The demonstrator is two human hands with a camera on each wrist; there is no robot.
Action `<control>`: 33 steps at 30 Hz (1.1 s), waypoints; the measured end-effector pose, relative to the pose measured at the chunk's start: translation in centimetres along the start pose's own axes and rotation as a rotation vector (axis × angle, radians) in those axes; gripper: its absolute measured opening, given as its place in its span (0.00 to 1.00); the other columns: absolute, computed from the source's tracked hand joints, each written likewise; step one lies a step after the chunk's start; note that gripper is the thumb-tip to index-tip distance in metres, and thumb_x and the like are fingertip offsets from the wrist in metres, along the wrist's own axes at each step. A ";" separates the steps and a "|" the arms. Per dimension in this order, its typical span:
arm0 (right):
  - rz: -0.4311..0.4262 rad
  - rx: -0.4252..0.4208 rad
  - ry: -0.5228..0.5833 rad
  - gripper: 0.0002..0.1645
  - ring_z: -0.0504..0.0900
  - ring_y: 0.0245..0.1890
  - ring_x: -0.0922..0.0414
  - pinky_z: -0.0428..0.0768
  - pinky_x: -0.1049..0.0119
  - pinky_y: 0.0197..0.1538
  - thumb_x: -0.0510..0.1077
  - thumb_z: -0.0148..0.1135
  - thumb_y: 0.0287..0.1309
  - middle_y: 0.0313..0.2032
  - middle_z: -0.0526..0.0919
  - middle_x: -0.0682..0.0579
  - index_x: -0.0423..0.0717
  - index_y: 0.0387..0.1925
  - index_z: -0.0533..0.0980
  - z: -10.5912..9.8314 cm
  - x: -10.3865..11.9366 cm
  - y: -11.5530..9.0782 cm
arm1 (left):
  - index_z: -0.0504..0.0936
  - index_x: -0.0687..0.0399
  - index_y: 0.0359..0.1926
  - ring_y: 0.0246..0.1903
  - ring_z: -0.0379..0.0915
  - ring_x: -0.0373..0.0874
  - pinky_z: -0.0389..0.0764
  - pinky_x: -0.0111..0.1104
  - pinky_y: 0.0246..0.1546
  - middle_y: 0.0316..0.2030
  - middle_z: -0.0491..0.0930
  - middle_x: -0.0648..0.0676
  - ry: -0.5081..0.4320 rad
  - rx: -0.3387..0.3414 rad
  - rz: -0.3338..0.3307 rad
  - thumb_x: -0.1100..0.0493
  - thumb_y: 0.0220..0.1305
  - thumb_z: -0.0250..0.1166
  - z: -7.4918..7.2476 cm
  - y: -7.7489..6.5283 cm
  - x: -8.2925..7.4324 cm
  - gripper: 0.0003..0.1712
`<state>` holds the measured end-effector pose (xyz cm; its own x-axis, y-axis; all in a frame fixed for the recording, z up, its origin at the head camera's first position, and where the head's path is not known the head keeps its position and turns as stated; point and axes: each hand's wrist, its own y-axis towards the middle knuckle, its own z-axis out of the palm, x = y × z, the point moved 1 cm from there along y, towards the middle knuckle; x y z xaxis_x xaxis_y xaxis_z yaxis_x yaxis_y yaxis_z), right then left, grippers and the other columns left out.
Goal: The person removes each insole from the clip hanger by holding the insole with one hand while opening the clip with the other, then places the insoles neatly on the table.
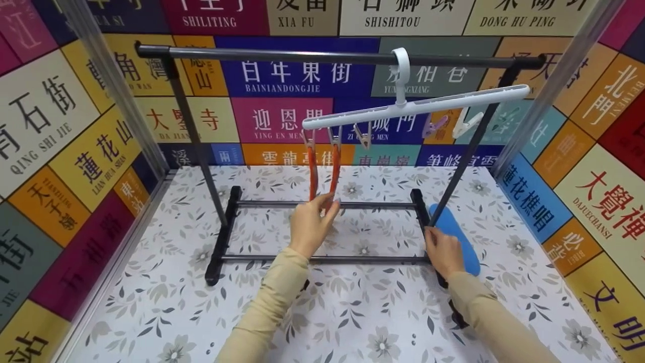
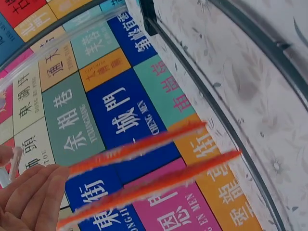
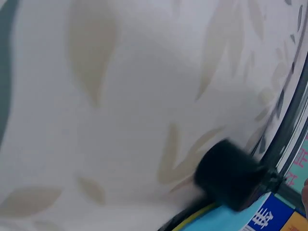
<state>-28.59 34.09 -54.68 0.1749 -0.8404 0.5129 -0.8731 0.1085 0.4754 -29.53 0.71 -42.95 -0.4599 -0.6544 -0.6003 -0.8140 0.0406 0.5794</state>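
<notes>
A white clip hanger hangs tilted from the black rack's top rail, its left end lower. Clips on its left side hold two thin orange pieces, which look like insoles seen edge-on. My left hand has thumb and finger about the lower end of the right-hand orange insole. In the left wrist view the orange insoles hang past the curled fingers. My right hand grips the black clothes rack low on its right side. Most of that hand lies outside the right wrist view.
A blue, insole-shaped piece lies on the floral tabletop beside the rack's right foot. Empty clips hang along the hanger. Two low crossbars join the rack's feet. Sign-patterned walls enclose the back and sides.
</notes>
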 end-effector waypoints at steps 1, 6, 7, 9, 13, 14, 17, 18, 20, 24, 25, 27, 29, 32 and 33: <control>-0.003 0.005 0.008 0.15 0.85 0.30 0.40 0.80 0.44 0.36 0.40 0.56 0.68 0.32 0.87 0.35 0.33 0.46 0.82 0.2 0.4 0.1 | 0.87 0.54 0.48 0.28 0.86 0.47 0.82 0.39 0.30 0.33 0.89 0.54 0.005 -0.008 0.002 0.46 0.68 0.63 -0.1 0.2 0.0 0.20; -0.072 0.048 0.012 0.15 0.86 0.30 0.41 0.81 0.45 0.37 0.40 0.56 0.69 0.35 0.87 0.35 0.34 0.46 0.82 1.6 2.0 0.7 | 0.87 0.54 0.48 0.24 0.84 0.48 0.80 0.42 0.27 0.28 0.88 0.53 0.029 -0.049 -0.002 0.47 0.67 0.64 -0.7 1.4 -0.3 0.18; -0.094 0.056 0.002 0.14 0.86 0.30 0.41 0.82 0.45 0.37 0.40 0.56 0.69 0.36 0.87 0.36 0.35 0.47 0.82 1.8 2.4 0.9 | 0.87 0.53 0.48 0.25 0.84 0.48 0.80 0.41 0.28 0.30 0.89 0.52 0.028 -0.057 -0.003 0.47 0.67 0.64 -0.8 1.7 -0.4 0.18; -0.136 0.080 -0.012 0.15 0.85 0.29 0.42 0.82 0.45 0.38 0.40 0.56 0.69 0.38 0.87 0.36 0.36 0.50 0.82 2.4 3.2 1.4 | 0.87 0.53 0.48 0.27 0.85 0.48 0.81 0.41 0.29 0.34 0.89 0.52 0.026 -0.077 -0.002 0.47 0.67 0.64 -1.1 2.2 -0.5 0.17; -0.200 0.110 -0.042 0.17 0.86 0.43 0.41 0.81 0.46 0.49 0.40 0.56 0.69 0.49 0.84 0.35 0.35 0.54 0.79 3.6 4.9 2.3 | 0.87 0.53 0.49 0.33 0.87 0.48 0.83 0.39 0.34 0.41 0.89 0.52 0.009 -0.100 0.007 0.48 0.67 0.64 -1.6 2.9 -0.7 0.18; -0.210 0.116 -0.040 0.18 0.85 0.47 0.40 0.80 0.45 0.52 0.40 0.56 0.70 0.51 0.83 0.34 0.34 0.55 0.79 3.9 5.4 2.6 | 0.87 0.54 0.49 0.33 0.87 0.48 0.83 0.39 0.34 0.42 0.88 0.52 0.008 -0.103 0.008 0.48 0.67 0.64 -1.7 3.0 -0.7 0.18; -0.208 0.134 -0.023 0.21 0.77 0.60 0.39 0.73 0.46 0.62 0.41 0.55 0.70 0.58 0.79 0.34 0.32 0.58 0.76 4.8 6.8 3.2 | 0.87 0.55 0.49 0.29 0.86 0.47 0.83 0.39 0.33 0.40 0.89 0.53 0.015 -0.102 0.009 0.47 0.67 0.63 -1.8 3.1 -0.7 0.19; -0.197 0.144 -0.010 0.22 0.75 0.63 0.40 0.71 0.46 0.65 0.42 0.55 0.70 0.60 0.77 0.34 0.32 0.59 0.75 5.1 7.3 3.3 | 0.87 0.55 0.49 0.28 0.85 0.47 0.83 0.39 0.32 0.38 0.89 0.53 0.020 -0.103 0.009 0.47 0.67 0.63 -1.8 3.2 -0.7 0.19; -0.162 0.169 0.025 0.25 0.72 0.66 0.40 0.67 0.46 0.68 0.45 0.54 0.72 0.63 0.75 0.35 0.32 0.62 0.73 5.6 8.4 3.6 | 0.87 0.55 0.50 0.21 0.82 0.45 0.80 0.38 0.27 0.33 0.89 0.53 0.032 -0.101 0.004 0.47 0.68 0.63 -1.9 3.3 -0.7 0.19; -0.104 0.222 0.052 0.31 0.67 0.70 0.41 0.63 0.48 0.71 0.52 0.51 0.73 0.67 0.71 0.38 0.34 0.67 0.67 6.3 10.5 4.3 | 0.86 0.54 0.51 0.12 0.66 0.40 0.69 0.35 0.18 0.23 0.86 0.53 0.048 -0.100 -0.022 0.46 0.68 0.63 -2.1 3.8 -0.7 0.20; -0.095 0.234 0.058 0.33 0.66 0.70 0.41 0.62 0.48 0.72 0.53 0.51 0.73 0.67 0.69 0.38 0.35 0.68 0.66 6.4 11.1 4.4 | 0.86 0.54 0.52 0.11 0.61 0.40 0.65 0.34 0.17 0.21 0.84 0.53 0.050 -0.099 -0.031 0.46 0.68 0.62 -2.2 4.0 -0.7 0.20; -0.079 0.258 0.066 0.36 0.63 0.72 0.42 0.60 0.49 0.73 0.57 0.49 0.73 0.69 0.66 0.38 0.36 0.70 0.63 6.7 12.0 4.7 | 0.85 0.53 0.52 0.11 0.56 0.38 0.61 0.32 0.17 0.19 0.82 0.52 0.058 -0.100 -0.049 0.46 0.69 0.62 -2.3 4.2 -0.6 0.20; -0.060 0.280 0.082 0.41 0.60 0.73 0.44 0.59 0.50 0.73 0.62 0.48 0.72 0.72 0.63 0.39 0.37 0.72 0.59 6.9 13.0 5.1 | 0.85 0.53 0.53 0.10 0.54 0.36 0.60 0.30 0.17 0.17 0.80 0.52 0.060 -0.098 -0.061 0.46 0.69 0.61 -2.4 4.4 -0.5 0.20; -0.052 0.296 0.101 0.46 0.56 0.75 0.45 0.58 0.50 0.74 0.66 0.49 0.70 0.74 0.58 0.40 0.39 0.74 0.55 7.2 14.6 5.6 | 0.85 0.53 0.53 0.10 0.54 0.36 0.64 0.31 0.17 0.16 0.80 0.53 0.058 -0.107 -0.061 0.47 0.69 0.62 -2.4 4.7 -0.4 0.20; -0.050 0.297 0.107 0.48 0.56 0.75 0.44 0.57 0.50 0.74 0.67 0.49 0.69 0.74 0.56 0.39 0.39 0.75 0.54 7.3 15.1 5.8 | 0.85 0.53 0.53 0.09 0.56 0.38 0.67 0.32 0.17 0.17 0.82 0.54 0.056 -0.107 -0.062 0.47 0.69 0.62 -2.4 4.8 -0.5 0.20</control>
<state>-34.36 18.10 -49.39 0.2537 -0.7784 0.5742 -0.9543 -0.1044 0.2801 -32.36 -0.61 -38.58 -0.3871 -0.6945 -0.6065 -0.7963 -0.0797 0.5996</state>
